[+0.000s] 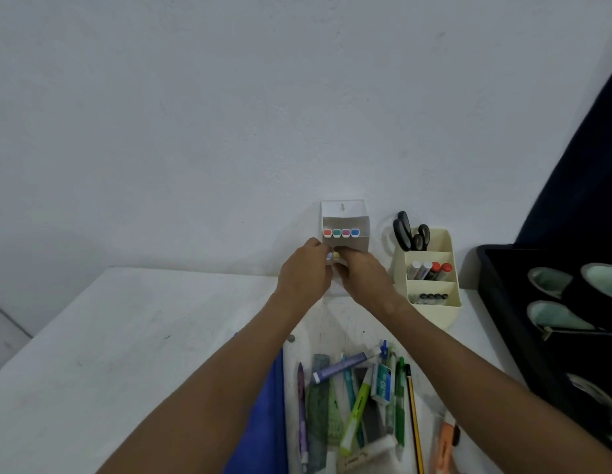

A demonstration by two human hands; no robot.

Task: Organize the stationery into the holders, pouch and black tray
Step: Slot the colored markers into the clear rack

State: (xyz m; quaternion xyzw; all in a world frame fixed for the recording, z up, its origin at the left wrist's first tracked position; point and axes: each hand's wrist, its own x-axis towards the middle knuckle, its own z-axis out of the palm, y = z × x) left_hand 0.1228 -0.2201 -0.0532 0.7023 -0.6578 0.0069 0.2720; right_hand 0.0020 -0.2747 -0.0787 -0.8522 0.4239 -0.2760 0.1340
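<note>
A white stepped holder [345, 213] stands against the wall; its back row holds several markers with red, green, pink and blue caps [341, 232]. Both hands meet at its front row. My left hand [306, 271] pinches a lilac-capped marker [329, 256] there. My right hand [364, 273] pinches a yellow-capped marker [336, 255] beside it. Loose pens, a highlighter, rulers and an eraser [357, 401] lie in a heap near me. A blue pouch [263, 415] lies left of the heap, partly under my left arm.
A cream three-part holder [451, 304] right of my hands carries scissors [409, 234], red and white markers and black pens. A black tray [503, 302] with tape rolls fills the right side. An orange cutter [446, 446] lies near the front. Bare white table spreads left.
</note>
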